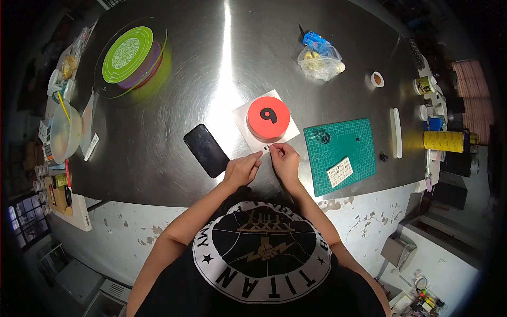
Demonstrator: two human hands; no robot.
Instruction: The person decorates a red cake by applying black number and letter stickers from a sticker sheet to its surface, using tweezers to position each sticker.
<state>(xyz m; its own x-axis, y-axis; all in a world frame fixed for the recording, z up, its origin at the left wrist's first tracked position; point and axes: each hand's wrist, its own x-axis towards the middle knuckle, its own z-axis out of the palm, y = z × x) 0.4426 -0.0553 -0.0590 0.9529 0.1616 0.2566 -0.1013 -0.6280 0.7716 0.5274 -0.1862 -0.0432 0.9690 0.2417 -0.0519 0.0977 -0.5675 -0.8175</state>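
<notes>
A round red cake (255, 124) with a black numeral (269, 115) on top sits on a square white cake board (241, 117), directly beyond my hands. At the board's near edge, the fingers of my right hand (285, 161) are pinched together beside small black marks (265, 148), perhaps letter pieces; what is between the fingertips is too small to make out. Just left of it, my left hand (243, 169) is closed, its fingers curled and the index fingertip close to the board's corner. Anything inside it is hidden. A black phone (206, 150) lies left of the board.
To the right, a green cutting mat (343, 142) carries a white letter mould (339, 172). Farther back are a plastic bag (321, 62) and a small cup (376, 80). A green turntable (128, 55) stands at the back left, a translucent bowl (65, 132) at the far left.
</notes>
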